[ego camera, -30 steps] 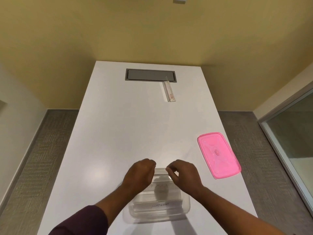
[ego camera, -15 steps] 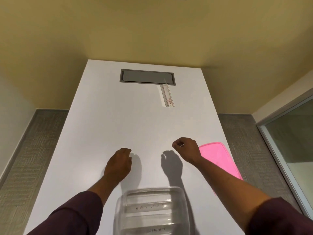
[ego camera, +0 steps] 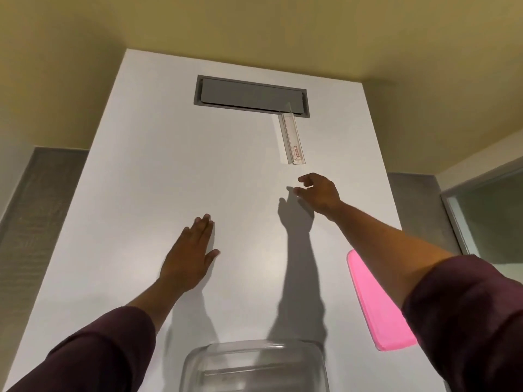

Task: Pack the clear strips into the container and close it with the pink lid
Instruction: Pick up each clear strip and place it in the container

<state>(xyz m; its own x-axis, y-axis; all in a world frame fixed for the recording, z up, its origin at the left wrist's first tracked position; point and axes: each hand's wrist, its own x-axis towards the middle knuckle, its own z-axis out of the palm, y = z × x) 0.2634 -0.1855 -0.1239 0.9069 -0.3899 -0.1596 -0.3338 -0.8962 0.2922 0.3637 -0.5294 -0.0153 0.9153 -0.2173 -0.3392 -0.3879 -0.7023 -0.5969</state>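
Observation:
A clear strip [ego camera: 293, 140] with a small red label lies far back on the white table [ego camera: 141, 171], its far end at the grey hatch. My right hand [ego camera: 318, 192] reaches out above the table just short of the strip's near end, fingers apart and empty. My left hand [ego camera: 189, 260] rests flat on the table, palm down, fingers extended, holding nothing. The clear container [ego camera: 254, 366] sits at the bottom edge of the view with at least one clear strip inside. The pink lid [ego camera: 376, 309] lies to its right, partly hidden under my right forearm.
A grey recessed hatch [ego camera: 250, 96] is set in the table's far end. Yellow walls stand close behind the table. Grey carpet runs along both sides, and a glass panel [ego camera: 492, 213] stands at the right.
Both hands have left the container and moved away from me. The right hand opened and reached toward the far strip; the left hand flattened onto the table. The view has tilted forward.

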